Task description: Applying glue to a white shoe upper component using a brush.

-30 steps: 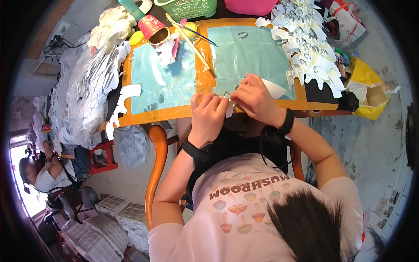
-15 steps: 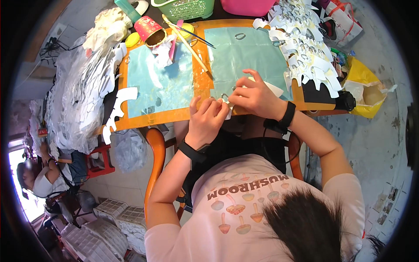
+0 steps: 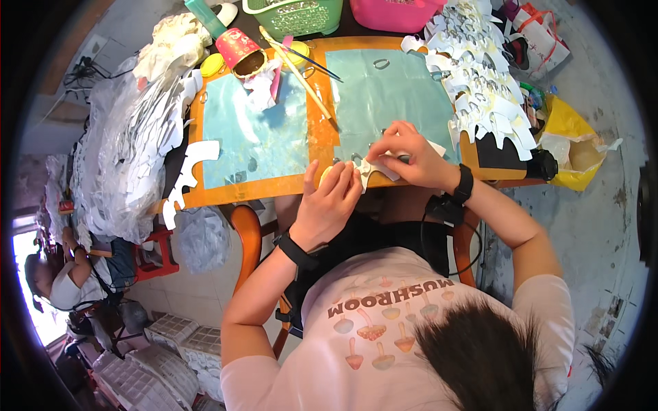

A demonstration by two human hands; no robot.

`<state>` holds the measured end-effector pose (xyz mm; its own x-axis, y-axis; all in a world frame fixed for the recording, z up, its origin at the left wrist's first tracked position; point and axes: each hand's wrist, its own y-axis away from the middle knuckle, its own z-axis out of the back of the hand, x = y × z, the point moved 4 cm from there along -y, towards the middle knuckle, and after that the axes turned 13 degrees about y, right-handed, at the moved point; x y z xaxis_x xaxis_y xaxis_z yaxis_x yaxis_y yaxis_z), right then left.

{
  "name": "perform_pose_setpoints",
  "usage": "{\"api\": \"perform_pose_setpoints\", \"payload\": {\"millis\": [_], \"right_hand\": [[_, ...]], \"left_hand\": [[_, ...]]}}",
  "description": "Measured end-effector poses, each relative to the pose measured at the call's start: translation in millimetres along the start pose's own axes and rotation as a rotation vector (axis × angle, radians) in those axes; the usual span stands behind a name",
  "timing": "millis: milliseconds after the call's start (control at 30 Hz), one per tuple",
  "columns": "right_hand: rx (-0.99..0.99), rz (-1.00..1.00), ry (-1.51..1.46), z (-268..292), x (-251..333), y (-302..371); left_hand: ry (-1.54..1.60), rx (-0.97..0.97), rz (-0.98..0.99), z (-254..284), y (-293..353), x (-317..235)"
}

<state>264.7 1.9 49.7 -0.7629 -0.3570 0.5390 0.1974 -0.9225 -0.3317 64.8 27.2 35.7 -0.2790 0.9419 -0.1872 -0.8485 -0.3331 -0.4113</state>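
A white cut-out piece with a scalloped edge (image 3: 375, 171) is at the front edge of the table, between my two hands. My left hand (image 3: 332, 197) is closed, its fingertips pinching the left end of the piece. My right hand (image 3: 415, 162) bends over the piece with thumb and forefinger together. What lies between those right fingertips is too small to make out. A small grey ring (image 3: 356, 157) shows by the left fingertips. Another grey metal ring (image 3: 381, 64) lies on the right-hand teal sheet (image 3: 411, 89).
White pieces with metal rings (image 3: 480, 82) are spread at the right. A stack of white pieces (image 3: 137, 137) lies left. Behind are a brush (image 3: 298, 75), a tipped red cup (image 3: 240, 51), a green basket (image 3: 295, 19) and a pink basket (image 3: 397, 17). Another person (image 3: 68, 274) sits far left.
My right hand has moved slightly right and turned down, its raised fingers now folded over the white piece. My left hand has shifted a little right and down, still pinching the piece.
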Motion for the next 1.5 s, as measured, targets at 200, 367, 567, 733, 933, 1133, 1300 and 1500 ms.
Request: {"api": "perform_pose_setpoints", "payload": {"millis": [200,367,567,733,933,1133,1300,1500], "right_hand": [[-0.306,-0.083,0.201,16,18,-15],[-0.065,-0.211,-0.033,-15,16,-4],[-0.048,-0.180,-0.038,-17,9,0],[-0.021,-0.274,-0.095,-14,11,0],[-0.032,-0.262,-0.140,-16,10,0],[-0.074,-0.323,-0.067,-21,10,-4],[-0.078,-0.312,-0.062,-21,8,-5],[-0.100,-0.305,-0.218,-15,9,4]], "left_hand": [[0.031,-0.033,0.013,1,-1,-2],[0.158,-0.093,0.087,-1,-7,-4],[0.130,-0.142,0.154,0,-32,-10],[0.013,-0.210,0.195,-11,-32,-13],[-0.122,-0.274,0.293,-17,-27,-23],[-0.111,-0.334,0.220,-18,-22,-24],[-0.114,-0.353,0.221,-21,-19,-24],[-0.131,-0.252,0.229,-18,-26,-29]]}}
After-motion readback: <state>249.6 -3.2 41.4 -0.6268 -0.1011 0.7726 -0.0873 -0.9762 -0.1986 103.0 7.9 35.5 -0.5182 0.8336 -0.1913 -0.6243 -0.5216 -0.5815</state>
